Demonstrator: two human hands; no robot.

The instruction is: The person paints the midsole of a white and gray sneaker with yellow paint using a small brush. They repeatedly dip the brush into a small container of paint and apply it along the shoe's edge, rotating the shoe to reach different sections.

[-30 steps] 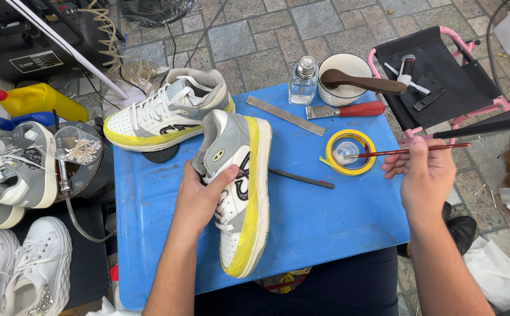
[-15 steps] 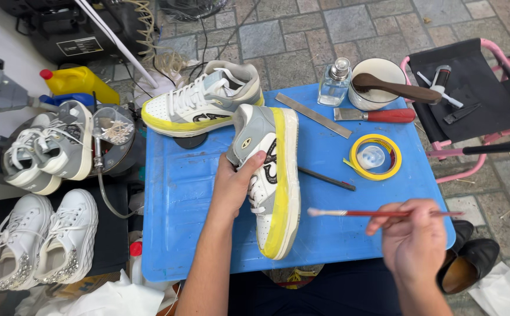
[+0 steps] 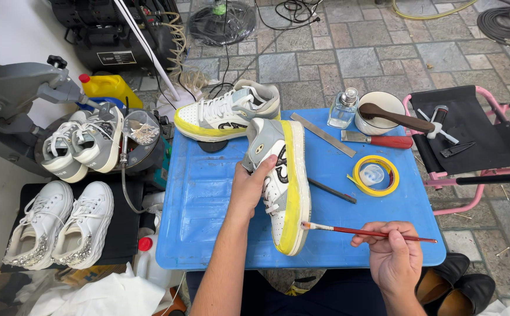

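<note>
A white and grey sneaker (image 3: 279, 175) with a yellow sole lies on its side on the blue table (image 3: 208, 199). My left hand (image 3: 251, 187) grips its upper. My right hand (image 3: 393, 257) holds a thin red-handled paintbrush (image 3: 366, 232), and the brush tip touches the yellow sole edge near the toe. The matching sneaker (image 3: 226, 112) stands upright at the table's far left corner.
On the table lie a yellow tape roll (image 3: 375, 175), a red-handled scraper (image 3: 378, 139), a metal ruler (image 3: 323, 134), a glass bottle (image 3: 343, 108) and a white bowl (image 3: 382, 108) with a brush. A pink folding stool (image 3: 466, 134) stands right; more sneakers (image 3: 62, 225) sit left.
My right hand has brought the paintbrush from near the tape roll down and left until its tip meets the sole. My left hand still holds the sneaker, and the view has shifted.
</note>
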